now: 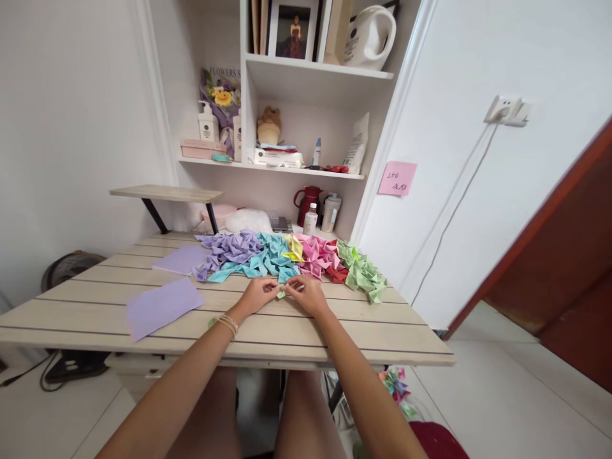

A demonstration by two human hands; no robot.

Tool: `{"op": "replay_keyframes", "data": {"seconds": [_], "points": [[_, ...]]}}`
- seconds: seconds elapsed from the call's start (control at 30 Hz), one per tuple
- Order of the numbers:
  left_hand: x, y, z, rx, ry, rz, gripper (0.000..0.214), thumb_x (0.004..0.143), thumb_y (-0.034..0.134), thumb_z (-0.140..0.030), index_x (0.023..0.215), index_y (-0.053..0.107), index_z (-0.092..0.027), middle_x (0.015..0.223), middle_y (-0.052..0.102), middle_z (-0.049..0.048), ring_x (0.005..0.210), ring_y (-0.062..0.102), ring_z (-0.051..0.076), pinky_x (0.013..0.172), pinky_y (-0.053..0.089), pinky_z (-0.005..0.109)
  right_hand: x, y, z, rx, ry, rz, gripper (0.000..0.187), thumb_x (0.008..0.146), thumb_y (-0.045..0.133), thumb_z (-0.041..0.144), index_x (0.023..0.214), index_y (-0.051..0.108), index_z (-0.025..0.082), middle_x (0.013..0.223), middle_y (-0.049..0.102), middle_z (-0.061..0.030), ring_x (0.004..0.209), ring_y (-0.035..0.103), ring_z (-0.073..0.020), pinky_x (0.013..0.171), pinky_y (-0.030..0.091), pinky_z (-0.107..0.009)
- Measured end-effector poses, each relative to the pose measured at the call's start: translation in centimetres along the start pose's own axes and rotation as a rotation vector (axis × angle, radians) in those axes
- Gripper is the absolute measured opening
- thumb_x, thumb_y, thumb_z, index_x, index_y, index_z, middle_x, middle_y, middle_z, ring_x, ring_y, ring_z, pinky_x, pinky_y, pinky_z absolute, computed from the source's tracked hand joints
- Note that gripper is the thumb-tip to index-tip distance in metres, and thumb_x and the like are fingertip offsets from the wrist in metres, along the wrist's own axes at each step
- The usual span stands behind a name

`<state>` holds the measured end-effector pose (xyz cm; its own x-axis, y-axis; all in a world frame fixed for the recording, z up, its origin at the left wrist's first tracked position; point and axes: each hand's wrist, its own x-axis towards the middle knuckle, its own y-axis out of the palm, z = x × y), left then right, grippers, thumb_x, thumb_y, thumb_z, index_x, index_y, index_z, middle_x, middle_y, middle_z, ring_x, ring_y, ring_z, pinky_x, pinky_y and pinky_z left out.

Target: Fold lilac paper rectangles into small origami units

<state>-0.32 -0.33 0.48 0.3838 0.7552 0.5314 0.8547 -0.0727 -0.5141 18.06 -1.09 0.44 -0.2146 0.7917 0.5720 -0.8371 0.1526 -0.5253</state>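
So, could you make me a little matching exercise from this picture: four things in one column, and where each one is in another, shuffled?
Things
1. small pale green folded paper piece
2. bright yellow folded paper pieces
3. square pink paper note
4. dark red jug with a handle

Places
A. on the white wall
B. partly behind a white-capped bottle
C. at the fingertips of the left hand and right hand
D. between the turquoise paper heap and the pink paper heap

Pairs: 1-C, 2-D, 3-A, 4-B
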Motion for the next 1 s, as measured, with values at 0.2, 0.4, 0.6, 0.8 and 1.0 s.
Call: {"op": "replay_keyframes", "data": {"seconds": [0.2, 0.4, 0.6, 0.8, 1.0], "points": [[0.0, 0.0, -0.1, 0.054, 0.014, 0.028, 0.021, 0.074, 0.056, -0.032, 0.077, 0.068, -0.015, 0.07, 0.065, 0.0045, 0.065, 0.056, 0.014, 0.059, 0.042, 0.023, -0.2, -0.3, 0.6, -0.119, -0.033, 0.014, 0.024, 0.07, 0.062, 0.04, 0.086, 0.066, 0.022, 0.085, 0.066, -0.0033, 0.066, 0.061, -0.0145, 0.06, 0.048, -0.025], [0.0, -0.1, -0.3, 0.056, 0.022, 0.056, 0.023, 0.075, 0.055, -0.034, 0.079, 0.069, -0.015, 0.071, 0.064, 0.005, 0.065, 0.056, 0.015, 0.06, 0.043, 0.024, -0.2, -0.4, 1.1, -0.179, -0.077, 0.043, 0.016, 0.074, 0.059, 0.034, 0.083, 0.068, 0.024, 0.089, 0.065, -0.0023, 0.076, 0.06, -0.0151, 0.062, 0.045, -0.023], [0.1, -0.3, -0.4, 0.018, 0.052, 0.059, 0.021, 0.077, 0.055, -0.031, 0.083, 0.07, -0.018, 0.08, 0.068, 0.0063, 0.076, 0.059, 0.018, 0.072, 0.045, 0.029, -0.1, -0.4, 0.5, -0.169, -0.077, 0.036, 0.011, 0.074, 0.06, 0.03, 0.077, 0.07, 0.025, 0.085, 0.066, -0.0021, 0.075, 0.06, -0.0167, 0.065, 0.046, -0.026], [0.2, -0.3, -0.4, -0.021, 0.048, 0.034, 0.02, 0.076, 0.056, -0.03, 0.085, 0.07, -0.019, 0.084, 0.069, 0.0066, 0.08, 0.06, 0.02, 0.077, 0.045, 0.032, 0.0, -0.3, 0.3, -0.115, -0.075, 0.04, 0.012, 0.075, 0.059, 0.029, 0.077, 0.07, 0.023, 0.084, 0.066, -0.0035, 0.073, 0.061, -0.0166, 0.065, 0.046, -0.027], [0.2, -0.4, -0.3, -0.017, 0.027, 0.011, 0.02, 0.076, 0.055, -0.031, 0.083, 0.07, -0.018, 0.081, 0.07, 0.0057, 0.076, 0.06, 0.019, 0.073, 0.045, 0.03, 0.0, -0.3, 0.5, -0.144, -0.092, 0.018, 0.011, 0.074, 0.059, 0.029, 0.075, 0.069, 0.023, 0.082, 0.066, -0.003, 0.073, 0.06, -0.0162, 0.064, 0.046, -0.025]]}}
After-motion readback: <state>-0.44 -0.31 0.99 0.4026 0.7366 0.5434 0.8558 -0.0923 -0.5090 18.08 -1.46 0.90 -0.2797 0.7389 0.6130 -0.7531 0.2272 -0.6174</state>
